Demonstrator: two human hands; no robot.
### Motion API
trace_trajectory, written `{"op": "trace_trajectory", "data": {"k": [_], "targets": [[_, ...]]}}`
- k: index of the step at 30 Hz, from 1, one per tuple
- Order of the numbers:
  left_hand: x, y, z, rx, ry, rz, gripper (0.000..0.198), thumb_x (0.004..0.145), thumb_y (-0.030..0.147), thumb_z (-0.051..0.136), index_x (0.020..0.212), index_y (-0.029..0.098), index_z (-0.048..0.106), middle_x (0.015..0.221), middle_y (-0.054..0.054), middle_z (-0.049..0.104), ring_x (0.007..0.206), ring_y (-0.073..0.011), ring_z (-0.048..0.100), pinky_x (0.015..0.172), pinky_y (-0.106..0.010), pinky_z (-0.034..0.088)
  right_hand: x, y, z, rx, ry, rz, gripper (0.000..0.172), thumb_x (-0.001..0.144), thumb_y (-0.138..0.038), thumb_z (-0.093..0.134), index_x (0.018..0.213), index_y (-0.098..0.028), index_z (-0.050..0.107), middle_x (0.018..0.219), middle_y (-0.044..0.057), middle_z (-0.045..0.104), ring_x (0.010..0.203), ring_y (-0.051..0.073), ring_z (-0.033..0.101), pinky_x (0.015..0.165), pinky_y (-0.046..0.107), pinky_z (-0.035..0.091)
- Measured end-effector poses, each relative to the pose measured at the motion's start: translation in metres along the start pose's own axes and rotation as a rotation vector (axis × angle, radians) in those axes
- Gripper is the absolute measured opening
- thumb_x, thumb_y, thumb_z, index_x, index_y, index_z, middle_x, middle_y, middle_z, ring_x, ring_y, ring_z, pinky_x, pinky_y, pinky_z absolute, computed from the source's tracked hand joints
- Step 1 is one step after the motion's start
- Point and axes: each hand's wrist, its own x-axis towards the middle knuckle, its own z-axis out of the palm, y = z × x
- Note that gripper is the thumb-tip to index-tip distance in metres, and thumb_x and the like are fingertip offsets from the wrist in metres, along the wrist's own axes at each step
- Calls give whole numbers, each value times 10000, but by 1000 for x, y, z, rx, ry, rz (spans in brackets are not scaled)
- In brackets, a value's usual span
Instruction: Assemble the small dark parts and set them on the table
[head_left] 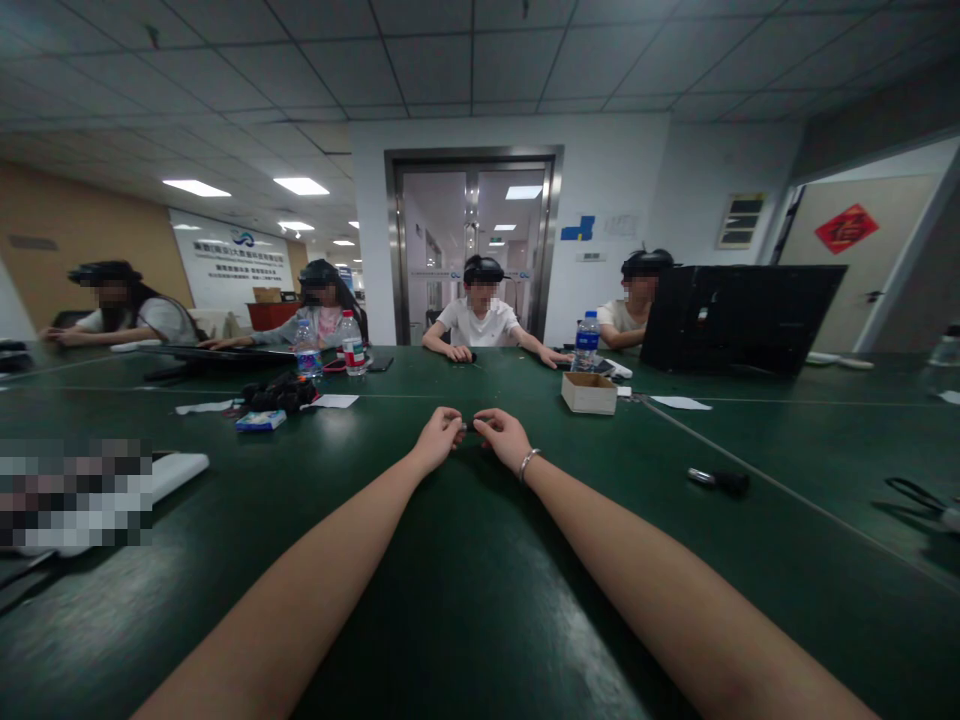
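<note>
Both my arms stretch forward over the dark green table (465, 600). My left hand (439, 438) and my right hand (501, 436) meet at the table's middle, fingers curled and pinched toward each other. Between the fingertips sits a small dark object (469, 427), too small to name. A thin bracelet (528, 462) circles my right wrist.
A small open cardboard box (589, 392) stands beyond my hands. A black-and-silver marker-like item (718, 480) lies to the right, scissors (919, 495) farther right. Water bottles (352, 343), black gear (279, 395) and an open laptop (739, 318) sit further back. Several people are seated across the table.
</note>
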Motion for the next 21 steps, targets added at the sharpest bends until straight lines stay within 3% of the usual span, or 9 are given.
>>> {"op": "trace_trajectory", "data": {"k": [3,7,12,16,21], "targets": [[-1,1,0,0,33,31,272,723,232,603,956,170,479,798,-25,578,675,-99,547,560,-191,418,1,1,0,5,-3,-1,205,736,-268,588,911,-162,602,633,-23,580,440,66,514,441,187,418],[-1,0,1,-22,1,-47,218,806,323,490,935,147,493,730,-32,581,611,-101,549,556,-218,429,0,0,0,6,-2,-10,197,736,-268,583,898,-157,599,630,-25,577,430,64,504,432,187,409],[-2,-1,0,-19,-4,68,326,679,191,650,965,158,497,772,-13,573,645,-90,549,596,-214,436,-1,-1,0,10,12,5,185,736,-263,584,887,-158,601,618,-29,574,423,62,504,428,184,401],[-4,2,0,-30,-21,3,190,777,267,545,921,146,514,729,-21,570,650,-104,560,584,-224,441,-1,-1,1,14,-1,7,195,735,-275,588,893,-163,603,644,-24,584,427,60,508,431,184,410],[-6,3,-2,-13,-5,119,212,689,190,646,878,150,560,752,-20,589,719,-115,570,708,-269,468,0,1,1,14,8,14,191,734,-263,591,896,-162,603,632,-28,572,428,56,514,425,172,408]]}}
